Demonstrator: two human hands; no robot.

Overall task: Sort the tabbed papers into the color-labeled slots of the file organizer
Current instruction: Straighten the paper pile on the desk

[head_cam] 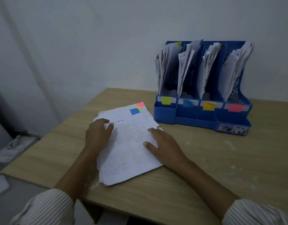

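A stack of white printed papers (pixel 128 143) lies on the wooden table (pixel 221 168). A blue tab (pixel 134 111) sits at the top sheet's far corner, with a green tab (pixel 140 108) and a pink tab (pixel 140 104) peeking out from sheets beneath. My left hand (pixel 97 135) rests on the stack's left side, fingers lightly curved. Across from it, my right hand (pixel 162 145) lies flat on the right edge. The blue file organizer (pixel 203 117) stands at the back right, its four slots labeled green (pixel 166 100), blue (pixel 188 103), orange (pixel 209 106) and pink (pixel 235 108). Each slot holds papers.
A white wall rises behind the table. A dark grey object stands at the far left, and white things lie on the floor there (pixel 15 143). The table's left edge runs diagonally close to my left arm.
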